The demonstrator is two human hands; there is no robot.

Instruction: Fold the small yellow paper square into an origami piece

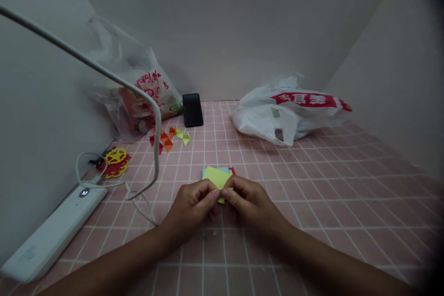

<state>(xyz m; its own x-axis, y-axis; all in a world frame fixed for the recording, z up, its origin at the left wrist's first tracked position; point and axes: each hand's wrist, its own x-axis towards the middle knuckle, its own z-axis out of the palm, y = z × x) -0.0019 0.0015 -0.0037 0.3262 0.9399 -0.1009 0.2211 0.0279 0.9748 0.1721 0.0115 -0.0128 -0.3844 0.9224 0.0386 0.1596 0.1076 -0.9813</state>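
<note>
2 hands — left [194,203], right [248,201] — pinch a yellow paper square [217,178] together

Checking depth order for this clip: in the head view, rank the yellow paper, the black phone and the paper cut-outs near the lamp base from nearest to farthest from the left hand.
From the left hand:
1. yellow paper, pinched at its fingertips.
2. paper cut-outs, far left.
3. black phone, leaning on the back wall.

Paper stack [218,176] centre, phone [193,109] behind (leaning on wall), white bag [284,113] right, lamp base [52,231] left
</note>
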